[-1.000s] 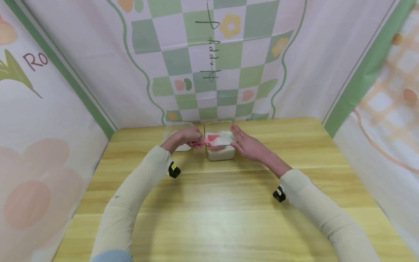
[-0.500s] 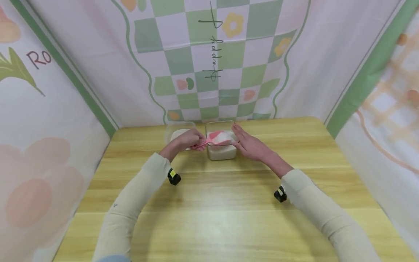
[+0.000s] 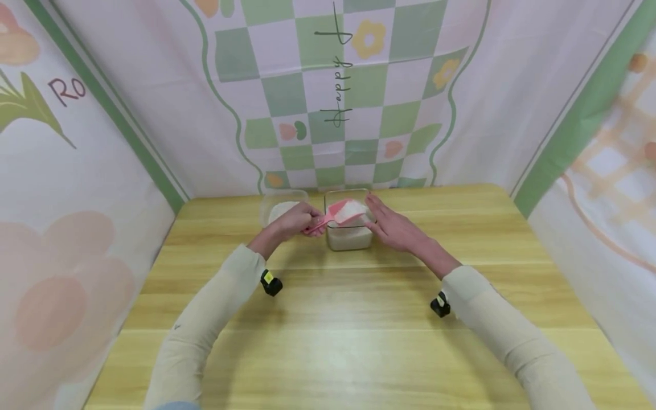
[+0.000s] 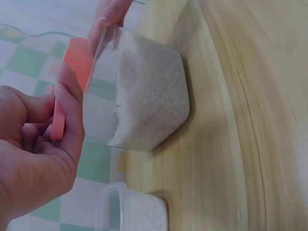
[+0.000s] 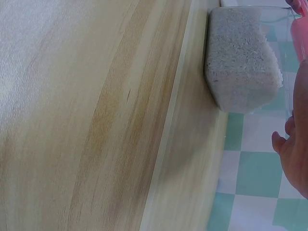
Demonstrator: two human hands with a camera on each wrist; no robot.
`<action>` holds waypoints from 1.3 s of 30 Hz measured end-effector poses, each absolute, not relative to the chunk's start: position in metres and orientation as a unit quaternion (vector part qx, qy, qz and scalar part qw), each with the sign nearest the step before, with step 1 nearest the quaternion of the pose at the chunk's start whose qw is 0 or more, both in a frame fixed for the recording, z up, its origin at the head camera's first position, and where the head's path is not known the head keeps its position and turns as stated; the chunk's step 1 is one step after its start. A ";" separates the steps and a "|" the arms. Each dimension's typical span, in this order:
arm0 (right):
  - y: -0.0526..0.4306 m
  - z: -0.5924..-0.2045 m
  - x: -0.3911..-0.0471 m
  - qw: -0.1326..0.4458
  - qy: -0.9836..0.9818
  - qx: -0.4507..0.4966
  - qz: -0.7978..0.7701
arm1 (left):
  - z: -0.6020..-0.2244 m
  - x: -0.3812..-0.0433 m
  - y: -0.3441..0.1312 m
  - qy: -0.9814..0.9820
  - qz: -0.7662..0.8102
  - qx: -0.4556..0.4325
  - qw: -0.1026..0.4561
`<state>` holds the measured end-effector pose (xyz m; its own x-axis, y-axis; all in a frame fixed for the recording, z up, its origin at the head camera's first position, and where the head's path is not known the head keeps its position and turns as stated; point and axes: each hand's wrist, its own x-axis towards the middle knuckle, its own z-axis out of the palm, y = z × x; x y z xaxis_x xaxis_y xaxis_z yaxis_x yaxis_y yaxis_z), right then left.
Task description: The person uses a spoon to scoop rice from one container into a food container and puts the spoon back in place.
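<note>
My left hand (image 3: 296, 220) grips the handle of a pink scoop (image 3: 334, 212), its fingers curled round it in the left wrist view. White rice (image 3: 351, 209) is heaped in the scoop, which hangs over the opening of a clear rectangular container (image 4: 103, 57). Through that container's walls shows a deep fill of rice (image 5: 243, 60), its surface sloping. My right hand (image 3: 393, 228) lies against the container's right rim with its fingers extended. Left of it stands a smaller translucent tub (image 4: 115, 211) with white contents, partly hidden behind my left hand in the head view.
Both containers stand near the back edge of a wooden table (image 3: 348, 319). A green-and-white checked cloth (image 3: 353, 114) hangs right behind it, and printed cloths (image 3: 61, 188) close off the left and right sides.
The pink scoop has risen out of the rice in the large container and now carries a heap of it. My left hand lifted with it; the right hand stays at the rim.
</note>
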<state>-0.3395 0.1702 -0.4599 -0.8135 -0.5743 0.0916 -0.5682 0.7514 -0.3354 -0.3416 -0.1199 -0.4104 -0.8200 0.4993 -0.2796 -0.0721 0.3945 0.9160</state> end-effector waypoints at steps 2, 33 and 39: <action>0.171 -0.460 -0.340 0.009 0.936 -0.305 -0.175 | -0.410 -0.341 -0.121 0.787 0.540 0.134 0.267; 0.172 -0.462 -0.342 0.003 0.932 -0.315 -0.177 | -0.389 -0.331 -0.190 0.821 0.527 0.044 0.214; 0.171 -0.462 -0.341 0.001 0.933 -0.312 -0.180 | -0.387 -0.328 -0.206 0.834 0.513 0.028 0.200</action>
